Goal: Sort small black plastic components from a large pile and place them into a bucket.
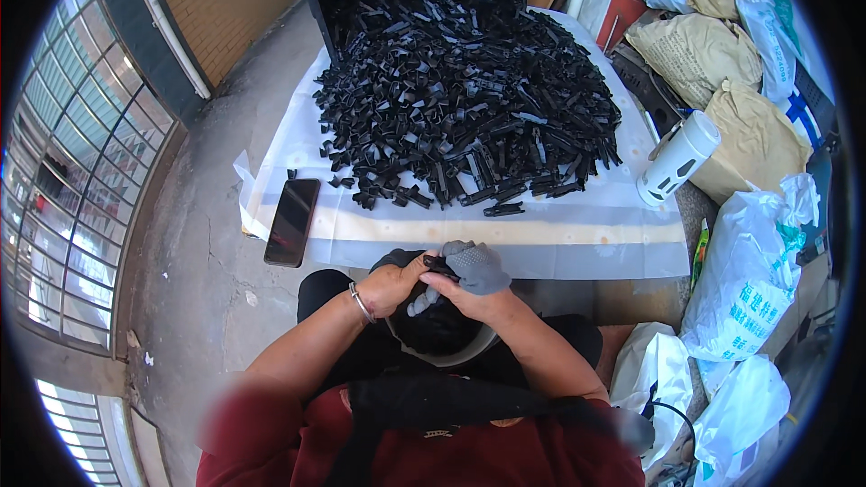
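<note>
Both my hands meet over my lap at the table's near edge, pinching a small black plastic part [440, 266] between them. My left hand [394, 287], with a bracelet at the wrist, grips it from the left, its thumb on top. On the right side my right hand [478, 272] closes on the same part; a grey glove covers its fingers and the thumb is bare. The part's lower side is hidden by the fingers. Beneath the hands, a round basin [451, 359] rests between my legs, with dark contents I cannot make out clearly.
A large heap of black plastic parts [469, 99] spreads from a tipped black bin [316, 0] over the covered table [577, 233]. A phone [291, 223] lies at the left, a white bottle [678, 159] stands at the right. Sacks [741, 275] crowd the right side.
</note>
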`<state>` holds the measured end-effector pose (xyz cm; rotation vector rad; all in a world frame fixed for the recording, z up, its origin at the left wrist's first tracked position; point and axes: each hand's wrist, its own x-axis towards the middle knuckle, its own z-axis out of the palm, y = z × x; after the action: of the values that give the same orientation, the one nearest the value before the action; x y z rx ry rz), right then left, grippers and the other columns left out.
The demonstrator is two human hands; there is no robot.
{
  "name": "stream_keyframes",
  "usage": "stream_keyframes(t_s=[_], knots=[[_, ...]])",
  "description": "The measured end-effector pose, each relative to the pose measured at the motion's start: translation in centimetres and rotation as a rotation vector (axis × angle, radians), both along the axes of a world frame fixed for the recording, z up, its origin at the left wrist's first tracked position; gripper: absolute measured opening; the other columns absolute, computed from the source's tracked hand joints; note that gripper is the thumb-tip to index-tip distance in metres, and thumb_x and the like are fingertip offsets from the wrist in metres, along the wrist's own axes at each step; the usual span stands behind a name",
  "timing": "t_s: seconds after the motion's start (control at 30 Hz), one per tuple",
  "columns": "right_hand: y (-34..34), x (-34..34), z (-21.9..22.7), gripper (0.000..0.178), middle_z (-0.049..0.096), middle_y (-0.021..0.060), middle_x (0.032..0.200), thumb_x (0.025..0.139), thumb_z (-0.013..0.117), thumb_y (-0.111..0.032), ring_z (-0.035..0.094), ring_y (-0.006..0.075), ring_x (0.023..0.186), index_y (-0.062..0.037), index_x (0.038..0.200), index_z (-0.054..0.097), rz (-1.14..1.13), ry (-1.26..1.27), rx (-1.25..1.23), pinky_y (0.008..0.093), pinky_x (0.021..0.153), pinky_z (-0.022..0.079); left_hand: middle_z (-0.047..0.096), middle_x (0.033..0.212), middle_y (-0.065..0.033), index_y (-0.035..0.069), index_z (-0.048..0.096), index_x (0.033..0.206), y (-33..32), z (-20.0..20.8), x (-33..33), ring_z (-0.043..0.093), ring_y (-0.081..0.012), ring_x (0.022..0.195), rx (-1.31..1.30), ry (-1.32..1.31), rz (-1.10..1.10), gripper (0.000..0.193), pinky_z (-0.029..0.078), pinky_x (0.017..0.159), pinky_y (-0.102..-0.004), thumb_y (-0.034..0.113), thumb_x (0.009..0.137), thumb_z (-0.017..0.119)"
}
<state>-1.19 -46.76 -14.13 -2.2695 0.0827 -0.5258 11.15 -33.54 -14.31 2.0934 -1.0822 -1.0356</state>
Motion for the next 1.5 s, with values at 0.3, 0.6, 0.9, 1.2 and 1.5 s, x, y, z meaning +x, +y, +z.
stream_keyframes(t_s=[0.3, 0.6, 0.9, 1.2, 1.5], knots=[[-0.6, -1.7, 1.1, 0.026, 0.06, 0.0121, 0.085, 0.082, 0.056, -0.025, 0.055, 0.032, 0.079, -0.0032, 0.097, 0.056, -0.092, -0.021, -0.181, 0.0396, 0.071, 0.044, 0.06, 0.083, -0.025, 0.0, 0.057, 0.099, -0.1, 0.2, 0.4, 0.059, -0.0336, 0.083, -0.087, 0.07, 0.229, 0.06, 0.045, 0.075, -0.0339, 0.051, 0.091, 0.027], [1.0, -1.1, -0.3, 0.028, 0.06, 0.0109, 0.094, 0.079, 0.06, -0.025, 0.055, 0.0302, 0.089, -0.0053, 0.099, 0.058, -0.125, -0.004, -0.418, 0.0396, 0.078, 0.043, 0.06, 0.076, -0.0185, 0.0, 0.058, 0.089, -0.1, 0.4, -1.3, 0.057, -0.0372, 0.074, -0.298, -0.334, -0.033, 0.037, 0.046, 0.068, -0.039, 0.028, 0.093, 0.033], [-1.9, -1.7, 1.0, 0.024, 0.059, 0.0132, 0.096, 0.081, 0.056, -0.025, 0.055, 0.0308, 0.088, -0.0041, 0.092, 0.06, -0.297, 0.19, -0.382, 0.041, 0.076, 0.044, 0.06, 0.082, -0.0173, 0.004, 0.058, 0.093, -1.0, 1.2, 2.8, 0.058, -0.0347, 0.076, -0.287, -0.696, 0.094, 0.034, 0.046, 0.068, -0.0388, 0.034, 0.088, 0.045], [-6.4, -0.1, 0.6, 0.022, 0.058, 0.0163, 0.099, 0.074, 0.059, -0.02, 0.055, 0.0307, 0.09, -0.0047, 0.089, 0.062, -0.525, 0.423, -0.761, 0.0424, 0.079, 0.043, 0.059, 0.096, -0.012, 0.008, 0.058, 0.103, -4.7, -2.2, 5.8, 0.058, -0.0283, 0.085, -0.223, -1.018, 0.14, 0.028, 0.048, 0.069, -0.0366, 0.017, 0.077, 0.056], [-3.2, -0.9, -0.1, 0.026, 0.06, 0.0169, 0.086, 0.082, 0.054, -0.022, 0.057, 0.0312, 0.081, -0.0036, 0.1, 0.058, -0.262, 0.122, -0.313, 0.0395, 0.074, 0.045, 0.058, 0.098, -0.0152, 0.007, 0.054, 0.108, -2.1, -1.6, 4.8, 0.058, -0.0308, 0.085, -0.362, -0.856, 0.252, 0.036, 0.048, 0.074, -0.0371, 0.015, 0.073, 0.057]])
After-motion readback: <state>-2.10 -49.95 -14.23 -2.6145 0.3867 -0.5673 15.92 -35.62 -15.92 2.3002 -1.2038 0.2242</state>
